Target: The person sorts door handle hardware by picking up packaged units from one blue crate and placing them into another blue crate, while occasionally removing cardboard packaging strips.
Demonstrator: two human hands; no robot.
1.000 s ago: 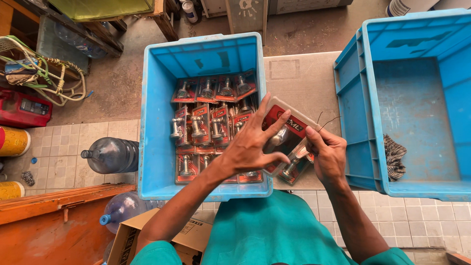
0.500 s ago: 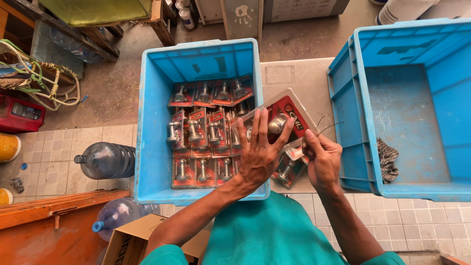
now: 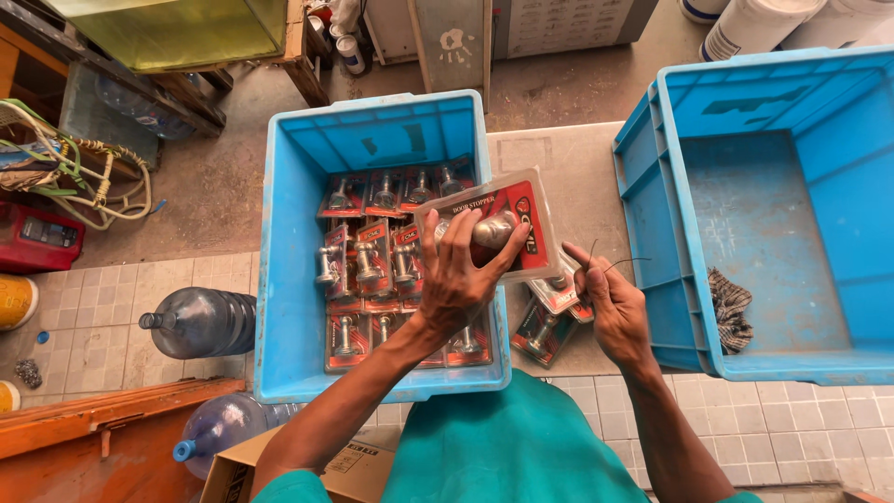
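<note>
From the head camera, the landmark is the left blue crate (image 3: 289,279), which sits on a grey table (image 3: 568,158) and is packed with rows of red blister packs (image 3: 372,251), each holding a metal door stopper. The left hand (image 3: 456,279) hovers over the right side of this crate, fingers spread and clamped around one red-backed blister pack (image 3: 517,224) with a clear bubble and a silver stopper inside; the pack is lifted above the crate's right wall and tilted toward the camera. Just right of the crate, the right hand (image 3: 610,303) rests above the table with thumb and forefinger pinched together on a thin dark wire (image 3: 619,263) that curls upward. Under that hand, touching the table just beside the crate's right wall, lie a few more loose blister packs (image 3: 549,321). Well to the right of the crate stands a second blue crate (image 3: 838,102), holding only a checked rag (image 3: 731,303) near its left wall. To the left of the landmark crate, on the tiled floor, lies a clear water bottle (image 3: 200,321); another one with a blue cap (image 3: 223,424) lies below it, beside a cardboard box (image 3: 345,466). Further left sit coiled cables (image 3: 84,177) and a red case (image 3: 37,242)
</note>
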